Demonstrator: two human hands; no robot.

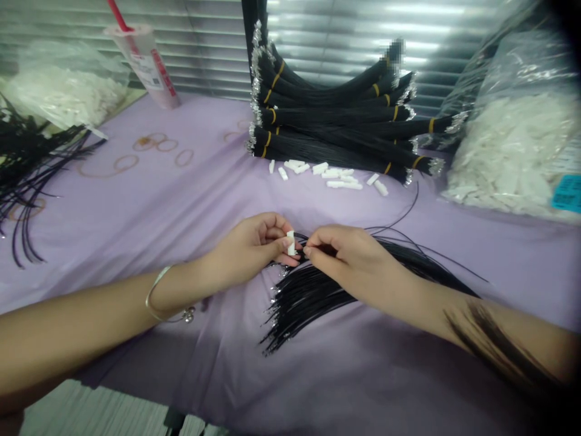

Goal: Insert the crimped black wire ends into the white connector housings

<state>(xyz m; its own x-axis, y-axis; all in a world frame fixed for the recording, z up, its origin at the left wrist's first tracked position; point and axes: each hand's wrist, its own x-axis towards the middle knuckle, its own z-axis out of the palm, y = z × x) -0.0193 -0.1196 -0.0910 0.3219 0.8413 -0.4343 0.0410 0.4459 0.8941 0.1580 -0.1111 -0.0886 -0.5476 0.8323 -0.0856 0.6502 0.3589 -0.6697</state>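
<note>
My left hand [263, 245] pinches a small white plastic connector housing [291, 243] upright between thumb and fingers. Just right of it, my right hand [342, 254] has thumb and index finger pressed together beside the housing, seemingly at the end of a thin black wire; the fingertips hide most of it. Under and in front of both hands lies a loose bunch of black wires [313, 287], their silvery crimped ends fanned toward the left. Several more white housings [336, 174] are scattered on the cloth beyond my hands.
Banded bundles of black wires [327, 121] are stacked at the back against the blinds. Bags of white housings stand at the right [512, 151] and left [68, 91]. A cup with a red straw [152, 69], rubber bands [157, 143] and more black wires [34, 163] are on the left.
</note>
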